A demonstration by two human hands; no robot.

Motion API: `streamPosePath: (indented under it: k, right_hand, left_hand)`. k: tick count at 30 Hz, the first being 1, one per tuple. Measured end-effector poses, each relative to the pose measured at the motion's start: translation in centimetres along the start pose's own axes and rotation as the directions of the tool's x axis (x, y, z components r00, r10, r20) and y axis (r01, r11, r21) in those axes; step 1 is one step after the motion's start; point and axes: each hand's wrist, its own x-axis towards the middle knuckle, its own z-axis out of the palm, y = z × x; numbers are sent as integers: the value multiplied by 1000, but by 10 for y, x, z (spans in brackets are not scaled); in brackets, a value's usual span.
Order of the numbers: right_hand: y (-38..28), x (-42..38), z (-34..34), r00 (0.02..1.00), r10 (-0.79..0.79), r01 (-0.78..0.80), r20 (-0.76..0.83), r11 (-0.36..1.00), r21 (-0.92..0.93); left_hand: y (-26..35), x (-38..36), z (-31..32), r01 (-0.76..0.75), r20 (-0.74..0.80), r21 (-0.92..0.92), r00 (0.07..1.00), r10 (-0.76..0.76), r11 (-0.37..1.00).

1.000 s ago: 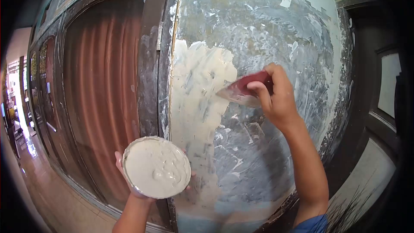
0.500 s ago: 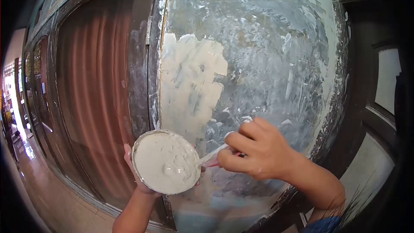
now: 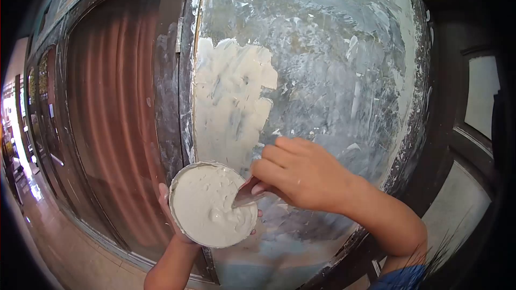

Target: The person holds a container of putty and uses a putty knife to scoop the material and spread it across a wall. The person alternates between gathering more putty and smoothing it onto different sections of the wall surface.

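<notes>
My left hand (image 3: 166, 200) is wrapped around a round tub (image 3: 177, 224) of pale putty (image 3: 204, 198), its open top tilted toward me. Most of that hand is hidden behind the tub. In my right hand (image 3: 293, 174) is a putty knife (image 3: 244, 197), whose blade dips into the putty near the tub's right side. The fingers are closed round its handle, which is largely covered. Behind both hands stands a grey, patchy wall panel (image 3: 328, 86). A cream layer of putty (image 3: 231, 91) covers part of its left side.
A dark door frame with glass and a reddish curtain (image 3: 115, 113) stands at left. Another dark panelled door (image 3: 457, 96) is on the right. Tiled floor (image 3: 70, 236) runs along the lower left toward a bright opening.
My right hand has moved left and turned, bringing the knife blade from the tub's rim into the putty. The tub has shifted slightly right and down.
</notes>
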Motion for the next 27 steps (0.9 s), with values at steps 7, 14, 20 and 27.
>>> streamPosePath:
  k: [7, 14, 20, 27]
  right_hand:
    - [11, 3, -6, 997, 31, -30, -71, 999, 13]
    - [66, 10, -23, 886, 335, -361, -320, 932, -26]
    - [118, 21, -26, 692, 514, -579, -507, 815, 35]
    - [116, 28, 5, 668, 548, -671, -503, 736, -89]
  left_hand:
    - [13, -15, 5, 113, 109, -53, 988, -106, 992]
    - [23, -27, -8, 144, 225, -197, 969, -98, 970]
    - [24, -37, -1, 109, 156, -379, 986, -53, 919]
    - [32, -45, -4, 77, 135, -241, 990, -46, 967]
